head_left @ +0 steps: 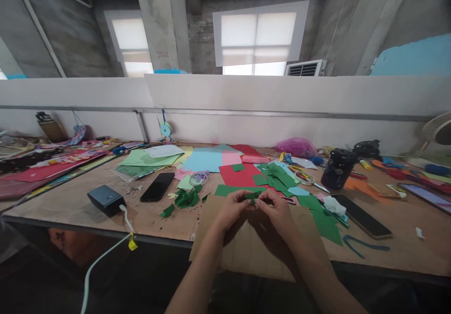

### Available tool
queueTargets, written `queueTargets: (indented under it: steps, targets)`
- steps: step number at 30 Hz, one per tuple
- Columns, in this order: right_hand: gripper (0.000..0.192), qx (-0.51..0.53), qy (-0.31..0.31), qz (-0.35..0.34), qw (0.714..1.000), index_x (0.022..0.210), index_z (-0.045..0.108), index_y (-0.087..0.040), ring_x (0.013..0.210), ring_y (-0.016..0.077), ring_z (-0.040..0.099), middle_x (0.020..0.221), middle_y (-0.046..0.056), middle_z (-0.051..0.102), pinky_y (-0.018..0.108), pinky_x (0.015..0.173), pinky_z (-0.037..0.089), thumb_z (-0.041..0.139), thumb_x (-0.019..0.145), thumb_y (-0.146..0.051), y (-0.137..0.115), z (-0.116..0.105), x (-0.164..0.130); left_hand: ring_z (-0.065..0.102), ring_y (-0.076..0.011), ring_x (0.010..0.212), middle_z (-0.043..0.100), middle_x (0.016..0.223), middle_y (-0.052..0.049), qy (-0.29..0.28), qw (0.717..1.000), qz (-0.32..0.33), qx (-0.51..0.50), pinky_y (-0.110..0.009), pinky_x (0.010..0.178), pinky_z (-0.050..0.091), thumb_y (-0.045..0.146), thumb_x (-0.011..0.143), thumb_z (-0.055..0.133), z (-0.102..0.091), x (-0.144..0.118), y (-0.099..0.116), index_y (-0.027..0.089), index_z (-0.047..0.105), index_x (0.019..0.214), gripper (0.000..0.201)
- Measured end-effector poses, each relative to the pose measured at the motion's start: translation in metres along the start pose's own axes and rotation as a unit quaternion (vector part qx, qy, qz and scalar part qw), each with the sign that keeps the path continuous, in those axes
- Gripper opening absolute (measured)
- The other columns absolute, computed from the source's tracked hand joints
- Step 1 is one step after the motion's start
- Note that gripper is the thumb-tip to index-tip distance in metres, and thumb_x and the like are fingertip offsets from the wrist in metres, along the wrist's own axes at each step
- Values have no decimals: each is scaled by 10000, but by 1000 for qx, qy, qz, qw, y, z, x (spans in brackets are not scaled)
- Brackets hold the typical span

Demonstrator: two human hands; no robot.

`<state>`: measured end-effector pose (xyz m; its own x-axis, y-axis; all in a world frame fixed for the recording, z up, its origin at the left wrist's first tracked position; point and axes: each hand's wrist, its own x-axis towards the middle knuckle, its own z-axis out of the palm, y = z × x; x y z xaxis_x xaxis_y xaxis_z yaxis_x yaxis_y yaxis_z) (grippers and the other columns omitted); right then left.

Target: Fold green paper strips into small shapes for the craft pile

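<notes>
Between my two hands is a small piece of green paper (252, 195), held above a brown cardboard sheet (253, 248). My left hand (235, 207) pinches its left side, fingers closed. On the other side, my right hand (273, 208) grips it between thumb and fingers. Just beyond lie cut green paper squares (280, 176) in a loose pile and a red paper sheet (234, 175). Left of the cardboard sits a heap of crumpled or folded green paper pieces (186, 198). The fingers partly hide the held paper, so its exact shape is unclear.
A black phone (157, 187) and a dark power box (106, 200) with a white cable lie on the left. To the right stand a dark cup (338, 169) and another phone (362, 216). Rolls of tape (302, 175) and coloured sheets (204, 159) lie farther back.
</notes>
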<state>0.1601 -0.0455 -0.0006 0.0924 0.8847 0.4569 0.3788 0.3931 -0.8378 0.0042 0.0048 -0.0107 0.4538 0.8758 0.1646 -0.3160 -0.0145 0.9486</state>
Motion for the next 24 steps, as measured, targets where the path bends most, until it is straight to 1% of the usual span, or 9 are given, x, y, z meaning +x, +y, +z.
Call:
queueTargets:
  steps: [4,10,17,24]
  targets:
    - [128,-12,9,11,1000,693,574,-212,677,187,534,689,-1,581,290,630,395,599,779,-303,-2,0,0,623,-152,695,692,816,-39,6,1000,-11,2,-293,731,497,288,611,805,1,0,0,147,724,874,309]
    - [130,-40,5,-8,999,673,561,-212,654,180,519,664,-7,564,286,617,372,584,790,-266,3,1,2,624,-152,672,686,775,-40,8,999,-27,15,-275,696,488,262,612,778,5,-2,7,144,713,849,272]
    - [143,-58,-2,-25,998,687,565,-215,671,184,523,683,0,580,286,625,367,575,812,-284,7,1,1,617,-149,682,684,788,-38,9,999,-29,32,-259,684,472,222,625,741,6,-4,9,146,712,858,247]
    - [137,-70,-4,-19,997,690,568,-214,673,185,524,691,0,581,293,628,371,572,818,-264,6,1,1,619,-159,718,688,819,-47,-2,998,-20,58,-260,699,479,209,650,715,5,-5,10,145,716,872,231]
